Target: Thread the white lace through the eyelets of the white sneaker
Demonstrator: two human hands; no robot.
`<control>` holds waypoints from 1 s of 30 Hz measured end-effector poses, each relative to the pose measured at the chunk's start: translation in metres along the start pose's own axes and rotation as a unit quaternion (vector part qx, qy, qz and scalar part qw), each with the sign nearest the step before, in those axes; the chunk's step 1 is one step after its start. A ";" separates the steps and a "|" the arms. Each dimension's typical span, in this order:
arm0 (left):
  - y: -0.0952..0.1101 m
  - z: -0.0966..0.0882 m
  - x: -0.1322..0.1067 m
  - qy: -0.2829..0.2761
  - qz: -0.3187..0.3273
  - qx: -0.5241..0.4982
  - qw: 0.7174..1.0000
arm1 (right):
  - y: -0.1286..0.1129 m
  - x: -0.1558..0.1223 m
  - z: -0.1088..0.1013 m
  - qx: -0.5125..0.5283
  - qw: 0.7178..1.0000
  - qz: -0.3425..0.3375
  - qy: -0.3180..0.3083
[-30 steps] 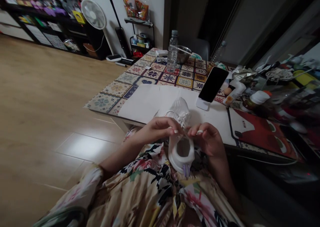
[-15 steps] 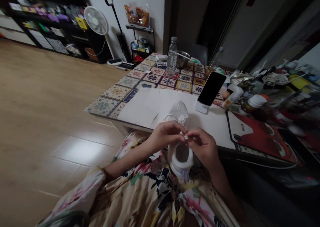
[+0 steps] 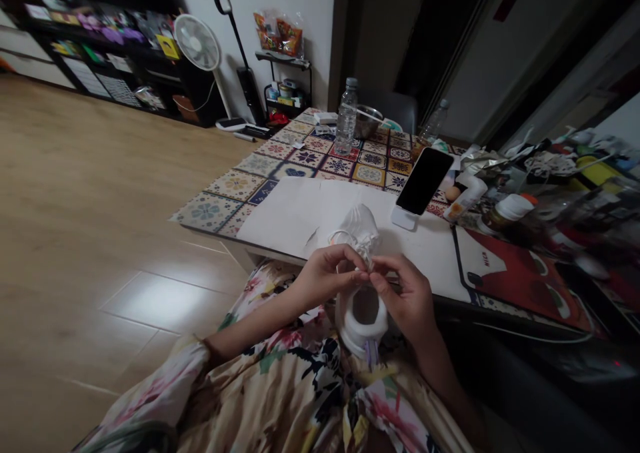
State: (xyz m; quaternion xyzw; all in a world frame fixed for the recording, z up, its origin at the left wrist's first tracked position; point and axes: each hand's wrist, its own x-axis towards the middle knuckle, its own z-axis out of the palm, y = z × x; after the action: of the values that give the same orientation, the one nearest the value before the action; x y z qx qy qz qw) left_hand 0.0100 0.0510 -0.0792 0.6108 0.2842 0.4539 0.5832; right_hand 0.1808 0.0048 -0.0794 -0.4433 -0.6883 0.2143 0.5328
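One white shoe (image 3: 356,328) points its toe (image 3: 359,222) toward twelve o'clock over the bench (image 3: 235,183); the left hand (image 3: 327,273), at ten o'clock from its opening (image 3: 365,306), and right hand (image 3: 407,296), at three, meet, fingers (image 3: 394,264) pinched narrow, on what I cannot tell.
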 end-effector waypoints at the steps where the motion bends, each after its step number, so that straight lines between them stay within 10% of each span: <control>1: 0.000 -0.001 0.000 0.005 0.003 0.007 1.000 | -0.001 0.001 -0.003 -0.032 0.999 -0.029 -0.026; 12: 0.002 0.002 0.000 0.027 -0.050 -0.038 0.998 | 0.007 0.003 -0.006 0.001 0.993 -0.002 -0.114; 23: 0.006 0.001 0.003 -0.007 -0.098 -0.094 0.991 | 0.002 0.002 -0.004 -0.229 0.943 -0.239 -0.022; 30: -0.007 -0.017 0.018 -0.040 -0.024 0.024 0.999 | -0.001 0.004 -0.011 -0.114 0.965 -0.228 -0.058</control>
State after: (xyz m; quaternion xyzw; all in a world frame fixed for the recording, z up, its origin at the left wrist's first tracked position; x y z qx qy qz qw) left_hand 0.0040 0.0758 -0.0836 0.6348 0.2863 0.4081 0.5904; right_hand 0.1904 0.0056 -0.0732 -0.3191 -0.8206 0.0322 0.4730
